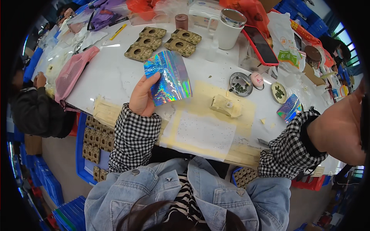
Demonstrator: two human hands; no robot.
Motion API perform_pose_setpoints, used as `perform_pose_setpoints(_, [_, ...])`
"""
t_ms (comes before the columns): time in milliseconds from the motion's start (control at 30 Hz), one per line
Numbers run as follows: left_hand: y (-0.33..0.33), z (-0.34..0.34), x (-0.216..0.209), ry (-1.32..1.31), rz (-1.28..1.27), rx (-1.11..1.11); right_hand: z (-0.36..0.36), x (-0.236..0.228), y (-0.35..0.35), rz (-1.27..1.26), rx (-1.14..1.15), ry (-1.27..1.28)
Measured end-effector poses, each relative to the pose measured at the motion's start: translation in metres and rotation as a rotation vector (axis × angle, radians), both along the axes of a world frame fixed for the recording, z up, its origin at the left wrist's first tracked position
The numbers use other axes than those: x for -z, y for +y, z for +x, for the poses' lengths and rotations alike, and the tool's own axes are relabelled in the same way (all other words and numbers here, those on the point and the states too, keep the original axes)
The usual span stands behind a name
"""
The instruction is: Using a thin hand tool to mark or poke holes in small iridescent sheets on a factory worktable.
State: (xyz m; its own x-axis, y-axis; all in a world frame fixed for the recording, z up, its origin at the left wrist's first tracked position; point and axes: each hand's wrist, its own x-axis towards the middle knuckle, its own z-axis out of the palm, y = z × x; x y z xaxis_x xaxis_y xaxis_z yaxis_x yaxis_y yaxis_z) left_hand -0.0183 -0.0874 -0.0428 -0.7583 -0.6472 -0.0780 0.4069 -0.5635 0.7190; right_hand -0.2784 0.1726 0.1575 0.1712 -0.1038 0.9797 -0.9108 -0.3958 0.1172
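My left hand (142, 96) is closed on a shiny holographic pouch (171, 79), its thumb pressed on the front, held above the white table. My right hand (339, 127) is raised at the far right, large and near the camera; its fingers run out of sight at the picture's edge. Below it on the table lies a second holographic pouch (290, 108). Between the hands, a small curved tan block (226, 106) rests on a yellowish taped patch. A round clear dish (241, 84) and a round shallow lid (278, 92) hold small dark green pieces.
Several camouflage-patterned parts (162, 40) with round holes sit at the back. Near them stand a white lidded mug (229, 30) and a red-cased phone (261, 45). A pink basket (75, 73) lies leftward, beside a co-worker's dark sleeve (40, 111). A blue tray (80, 150) of similar parts is below.
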Motion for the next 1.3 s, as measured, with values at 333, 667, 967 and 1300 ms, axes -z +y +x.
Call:
perform_pose_setpoints(333, [0.014, 0.008, -0.009, 0.029, -0.01, 0.052, 0.07, 0.004, -0.019, 0.293, -0.037, -0.013])
perform_pose_setpoints(667, [0.053, 0.04, -0.032, -0.07, -0.056, 0.247, 0.143, 0.105, 0.013, 0.707, -0.238, -0.498])
perform_pose_setpoints(967, [0.078, 0.035, -0.026, -0.132, -0.086, 0.196, 0.168, 0.153, -0.013, 0.884, -0.083, -0.607])
perform_pose_setpoints(1300, [0.086, 0.022, -0.03, -0.147, -0.148, 0.183, 0.166, 0.148, -0.02, 0.837, 0.083, -0.458])
